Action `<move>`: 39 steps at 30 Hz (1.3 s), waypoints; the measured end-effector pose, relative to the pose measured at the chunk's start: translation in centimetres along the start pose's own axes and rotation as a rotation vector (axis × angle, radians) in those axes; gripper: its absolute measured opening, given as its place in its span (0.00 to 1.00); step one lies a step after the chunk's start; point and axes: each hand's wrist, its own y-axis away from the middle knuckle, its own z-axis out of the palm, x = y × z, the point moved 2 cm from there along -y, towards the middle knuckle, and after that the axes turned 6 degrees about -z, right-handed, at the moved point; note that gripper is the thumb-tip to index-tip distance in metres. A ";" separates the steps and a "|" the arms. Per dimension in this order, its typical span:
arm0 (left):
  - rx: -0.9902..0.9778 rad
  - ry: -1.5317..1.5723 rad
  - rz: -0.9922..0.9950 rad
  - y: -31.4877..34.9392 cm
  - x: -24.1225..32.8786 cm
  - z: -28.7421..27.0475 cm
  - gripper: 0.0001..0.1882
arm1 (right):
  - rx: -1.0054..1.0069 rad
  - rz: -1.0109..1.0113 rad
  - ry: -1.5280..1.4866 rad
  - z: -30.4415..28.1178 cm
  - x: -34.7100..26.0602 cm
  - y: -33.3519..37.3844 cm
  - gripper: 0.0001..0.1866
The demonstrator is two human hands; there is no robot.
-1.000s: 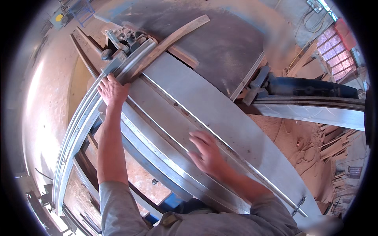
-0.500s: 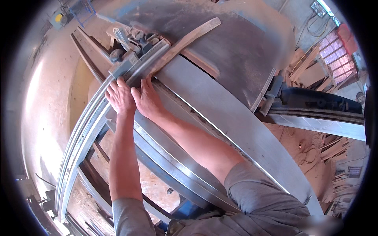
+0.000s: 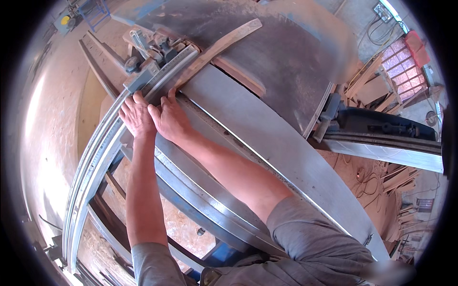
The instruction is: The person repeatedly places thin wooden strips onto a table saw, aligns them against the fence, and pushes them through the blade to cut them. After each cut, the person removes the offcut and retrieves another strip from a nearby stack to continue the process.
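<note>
The left hand's [image 3: 138,118] fingers are bending against the metal rail [image 3: 90,155]; the right hand's [image 3: 171,121] are touching the wooden strip's [image 3: 222,46] near end, grip unclear for both. The strip is reaching over the dark worktop [image 3: 286,62].

It was a woodworking workshop: a sliding table saw [image 3: 272,136] filled the centre; wood offcuts [image 3: 402,179] and sawdust [image 3: 336,164] lay at right.

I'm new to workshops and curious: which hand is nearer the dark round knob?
Left. The left hand is just short of the dark round knob, nearly in line with it; the right hand is beside the left, farther to the knob's right.
</note>
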 end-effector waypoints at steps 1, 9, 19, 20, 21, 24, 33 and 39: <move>0.007 0.001 -0.003 0.1 -0.3 0.2 0.27 | -0.059 -0.055 0.062 -0.5 -0.5 0.0 0.23; -0.002 0.016 -0.016 -0.1 -0.3 -0.1 0.27 | -0.067 -0.005 -0.064 -1.5 -0.9 -0.6 0.23; -0.111 0.129 -0.049 0.4 1.0 -3.4 0.43 | -0.226 0.050 0.583 -26.3 11.2 -6.7 0.14; -0.109 0.145 -0.040 0.4 1.4 -3.5 0.43 | -0.247 -0.034 0.754 -28.3 13.3 -8.3 0.15; -0.111 0.148 -0.041 0.5 1.2 -3.3 0.43 | -0.300 0.003 0.831 -28.3 13.9 -9.6 0.18; -0.108 0.132 -0.046 0.6 0.4 -3.0 0.42 | -0.417 0.028 0.996 -27.1 14.5 -13.0 0.27; -0.065 0.161 0.023 0.9 -0.4 -2.2 0.41 | -0.507 0.012 1.057 -22.7 15.0 -16.0 0.24; -0.001 0.193 0.104 1.6 -1.6 -1.0 0.38 | -0.538 -0.040 1.037 -31.1 15.6 -10.3 0.14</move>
